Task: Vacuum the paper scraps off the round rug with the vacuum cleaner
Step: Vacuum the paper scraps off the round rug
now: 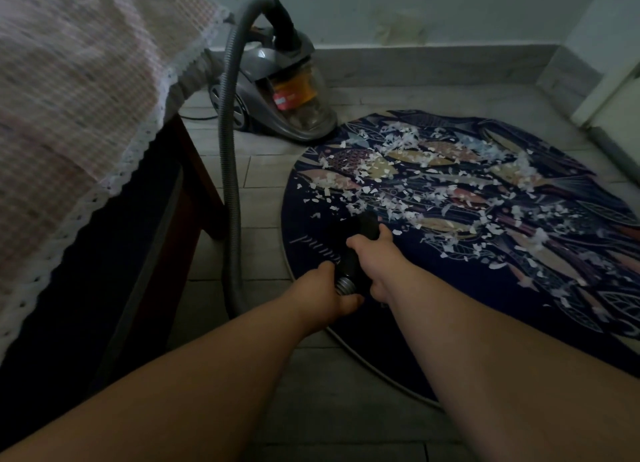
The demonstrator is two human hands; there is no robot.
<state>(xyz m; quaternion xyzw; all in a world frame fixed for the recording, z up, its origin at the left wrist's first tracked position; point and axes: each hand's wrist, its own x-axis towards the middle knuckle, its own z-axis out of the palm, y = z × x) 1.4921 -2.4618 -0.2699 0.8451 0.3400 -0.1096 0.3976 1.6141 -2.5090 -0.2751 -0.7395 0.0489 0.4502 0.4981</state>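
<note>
The grey tiled floor [263, 170] fills most of the view. On the left, a checked woven cloth [69, 98] with a white lace hem hangs over furniture on a dark wooden leg.

The round rug [304, 253] lies flat on the tiles to the right. It is a dark navy, low-pile disc printed with fish and leaf shapes. The vacuum cleaner [277, 91], a glossy grey plastic canister with a clear dust bin, sits on the floor just beyond the rug's far-left rim. Its ribbed grey hose [228, 170] arches up, drops beside the wooden leg and curves back towards the person.

The hose ends in a smooth black tube [360, 229] aimed at the rug's near-left part. The left grip [329, 292] is closed round the ribbed hose where it meets the tube. The right grip [374, 257] is wrapped round the tube farther forward.

The paper scraps [408, 143] are small, white, torn and irregular. They lie thickly over the rug's middle and far side, and only the near edge looks mostly bare. The job looks barely begun, with nearly all the scraps left to pick up.
</note>
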